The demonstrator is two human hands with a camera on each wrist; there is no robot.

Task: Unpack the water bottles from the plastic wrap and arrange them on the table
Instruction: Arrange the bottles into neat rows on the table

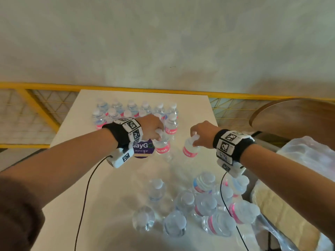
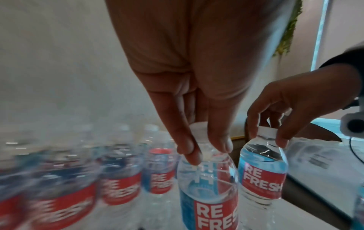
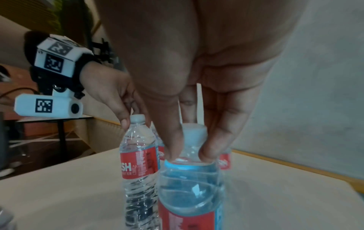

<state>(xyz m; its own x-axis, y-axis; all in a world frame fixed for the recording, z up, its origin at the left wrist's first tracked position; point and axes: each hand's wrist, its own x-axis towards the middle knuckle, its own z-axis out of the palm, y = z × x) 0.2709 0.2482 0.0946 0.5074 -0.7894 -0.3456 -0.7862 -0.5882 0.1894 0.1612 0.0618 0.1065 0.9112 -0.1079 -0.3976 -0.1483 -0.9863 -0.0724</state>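
Note:
Each hand holds one small clear water bottle by its white cap and neck over the middle of the white table (image 1: 76, 178). My left hand (image 1: 154, 127) pinches the neck of a red-labelled bottle (image 1: 162, 147), seen close in the left wrist view as bottle (image 2: 208, 186) under the left hand (image 2: 204, 149). My right hand (image 1: 201, 134) grips a second bottle (image 1: 190, 151), tilted slightly; the right wrist view shows this bottle (image 3: 191, 186) below the right hand (image 3: 187, 154). Several bottles (image 1: 136, 111) stand in rows at the table's far end. Several more (image 1: 199, 205) stand loosely grouped near me.
A purple round sticker (image 1: 143, 149) lies on the table under my left wrist. Crumpled clear plastic wrap (image 1: 311, 156) sits off the table's right side. A round wooden table (image 1: 293, 115) stands at the right. A yellow mesh railing (image 1: 36, 105) runs behind the table.

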